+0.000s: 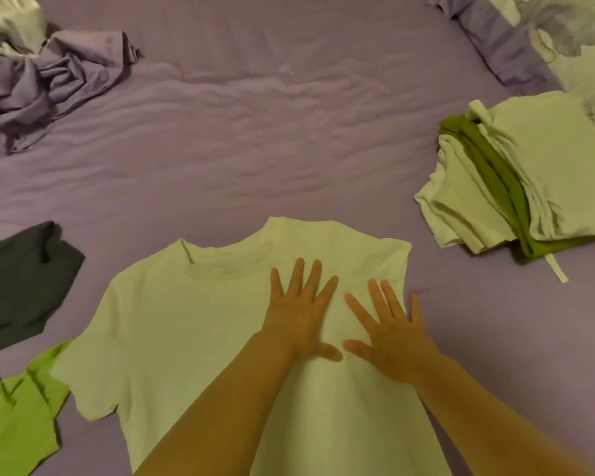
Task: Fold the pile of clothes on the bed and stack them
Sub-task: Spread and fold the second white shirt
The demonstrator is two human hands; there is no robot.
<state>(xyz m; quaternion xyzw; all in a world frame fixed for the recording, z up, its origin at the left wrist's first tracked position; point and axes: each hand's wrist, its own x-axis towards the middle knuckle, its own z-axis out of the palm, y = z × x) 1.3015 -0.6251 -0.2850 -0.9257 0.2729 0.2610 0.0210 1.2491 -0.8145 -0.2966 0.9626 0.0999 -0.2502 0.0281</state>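
Two bare hands lie flat on a pale white cotton T-shirt (193, 324) spread on the bed's lilac sheet (255, 132). Left hand (301, 317) rests palm down on the shirt's right half, fingers (298, 276) straight and fanned wide, holding nothing. Right hand (389, 333) sits just beside it, also flat, fingers (390, 297) splayed wide; its little finger reaches the shirt's right edge. Thumbs nearly touch, a small gap between them.

Shirt lies collar away from the wearer, in the near middle of the bed. Left short sleeve spread out flat; right side appears folded inward, giving a straight edge under the right hand.

Stack of folded garments (529, 180) to the right, well apart from the shirt: pale white pieces with an olive-green layer sandwiched between. A thin pale strip trails from its near edge.

Dark grey garment (18, 286) at the left edge, unfolded. Bright lime-green garment (18, 417) at near left, touching or tucked beside the shirt's left sleeve; cannot tell which overlaps. Crumpled lilac cloth (49, 84) at far left. Lilac-edged bedding (516, 46) at far right.
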